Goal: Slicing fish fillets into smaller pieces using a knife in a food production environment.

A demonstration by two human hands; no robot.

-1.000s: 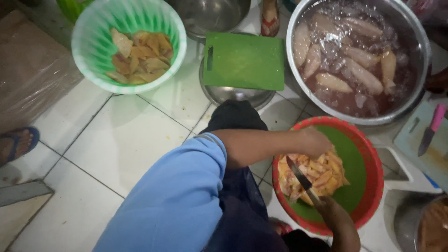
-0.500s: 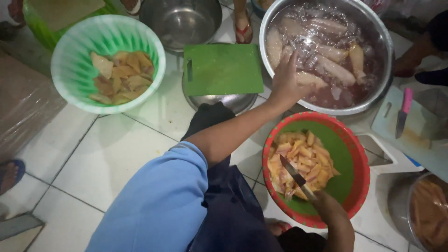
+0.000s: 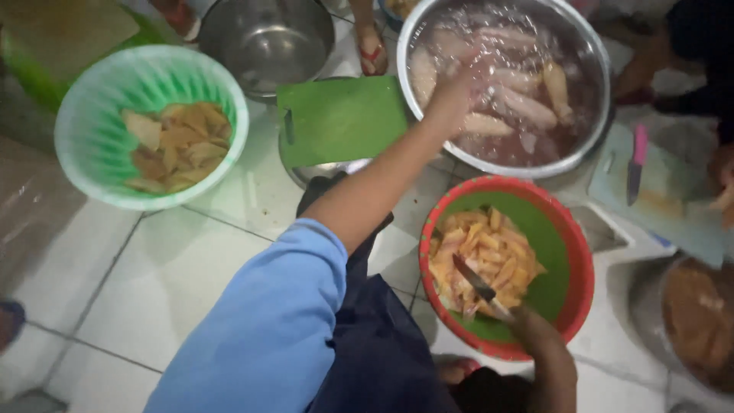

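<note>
My left hand (image 3: 453, 93), at the end of a blue sleeve, reaches over the near rim of a big steel bowl (image 3: 589, 138) that holds pale meat pieces (image 3: 516, 103) in reddish water. The hand is blurred, and its fingers lie at a piece by the rim. My right hand (image 3: 535, 336) grips a knife (image 3: 475, 284). The blade points up-left over a heap of yellowish cut pieces (image 3: 482, 256) in a red basin with a green inside (image 3: 562, 268).
A green colander (image 3: 84, 138) with flat tan slices stands at the left. A green cutting board (image 3: 340, 118) lies on a steel bowl, with an empty steel bowl (image 3: 267, 38) behind it. A pink-handled knife (image 3: 634, 164) rests on a pale board at the right. Another person's foot (image 3: 371, 46) and hand (image 3: 722, 195) are nearby.
My left hand has left the red basin and reached up to the big steel bowl. The right hand has kept the knife over the basin.
</note>
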